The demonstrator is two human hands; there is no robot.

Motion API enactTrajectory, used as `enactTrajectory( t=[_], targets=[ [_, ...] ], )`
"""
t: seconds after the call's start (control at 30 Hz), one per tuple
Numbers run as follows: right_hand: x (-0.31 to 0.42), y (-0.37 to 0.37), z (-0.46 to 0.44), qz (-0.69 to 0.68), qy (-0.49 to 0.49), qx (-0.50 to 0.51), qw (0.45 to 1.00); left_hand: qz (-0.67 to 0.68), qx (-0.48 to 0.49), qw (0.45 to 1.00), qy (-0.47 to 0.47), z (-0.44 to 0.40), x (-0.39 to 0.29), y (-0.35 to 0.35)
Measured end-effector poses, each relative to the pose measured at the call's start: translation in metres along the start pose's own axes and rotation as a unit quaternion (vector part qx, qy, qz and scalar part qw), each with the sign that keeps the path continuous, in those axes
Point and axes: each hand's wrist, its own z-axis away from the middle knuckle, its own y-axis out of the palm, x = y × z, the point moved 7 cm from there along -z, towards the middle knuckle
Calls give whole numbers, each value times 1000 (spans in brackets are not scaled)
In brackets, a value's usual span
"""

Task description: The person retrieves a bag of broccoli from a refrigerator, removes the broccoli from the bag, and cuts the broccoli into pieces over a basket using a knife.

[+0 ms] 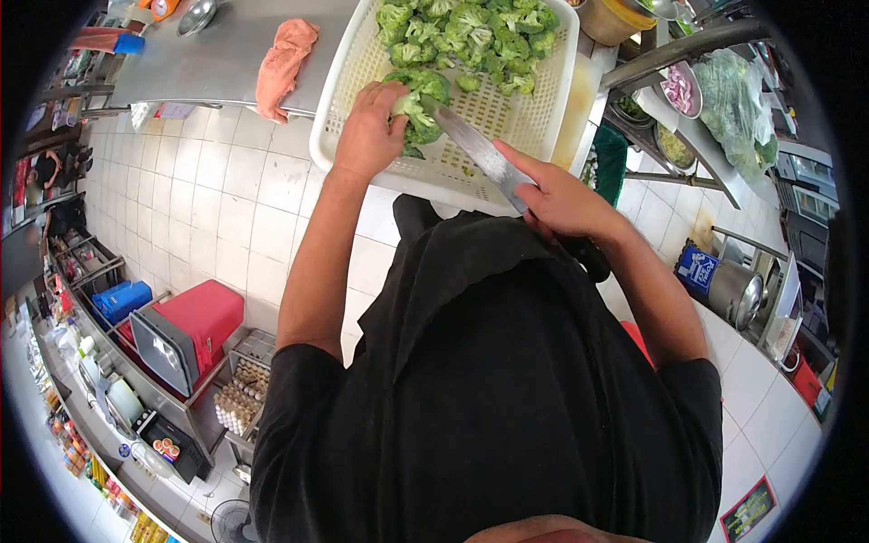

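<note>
My left hand (371, 131) is closed round a head of broccoli (418, 107) over the left part of a white perforated basket (326, 136). In my right hand (561, 195) is the handle of a broad knife (480, 154), its blade slanting up and left so that the tip meets the broccoli's right side. Cut broccoli florets (471, 36) lie heaped in the far part of the basket. Small green bits are scattered on the basket's near floor. The knife handle is mostly hidden by my fingers.
An orange cloth (285, 68) hangs over the edge of the steel table (226, 54), left of the basket. A metal bowl (196, 16) sits farther left. At the right are a green bin (610, 163), a shelf with bowls and a plastic bag of greens (729, 100).
</note>
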Motion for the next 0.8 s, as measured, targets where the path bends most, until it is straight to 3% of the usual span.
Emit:
enactTrajectory(
  t=[0.03,0.13,0.23,0.27,0.8],
  targets=[
    [1,1,6,-30,64,30,997,3,4,1000,5,-1,-1,-1],
    [4,-10,23,150,-31,-110,982,-4,-6,1000,6,-1,3,-1],
    [-10,-25,34,200,26,-146,968,5,-11,1000,-9,1,11,-4],
    [-11,-27,37,186,-5,-149,971,6,-3,1000,-4,0,11,-3],
    [-3,2,46,213,-52,-8,976,28,15,999,-29,2,9,-2]
  ],
)
